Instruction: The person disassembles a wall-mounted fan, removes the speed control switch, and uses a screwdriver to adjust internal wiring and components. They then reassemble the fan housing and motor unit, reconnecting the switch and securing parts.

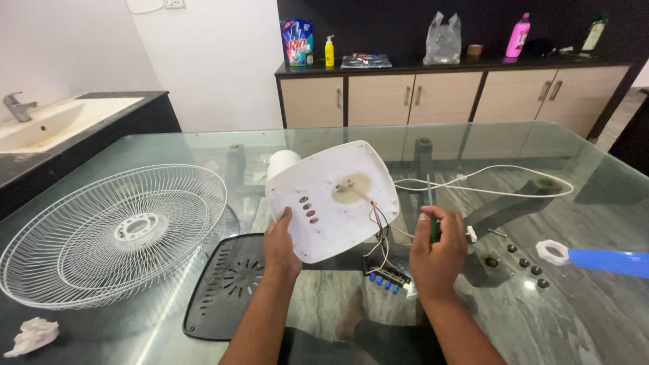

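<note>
My left hand (280,245) grips the lower left edge of a white fan base shell (331,199), holding it tilted up off the glass table (473,155). Coloured wires (380,230) run from the shell's centre hole down to a small switch board with blue buttons (387,277) lying on the glass. My right hand (439,253) is closed around a green-handled screwdriver (433,226), its shaft pointing up beside the shell's right edge.
A white wire fan grille (111,233) lies at the left. A black base cover plate (226,284) sits under the shell. A white cord (487,184), several dark screws (527,263), a white nut (552,251), a blue fan blade (608,261) and crumpled tissue (32,336) lie about.
</note>
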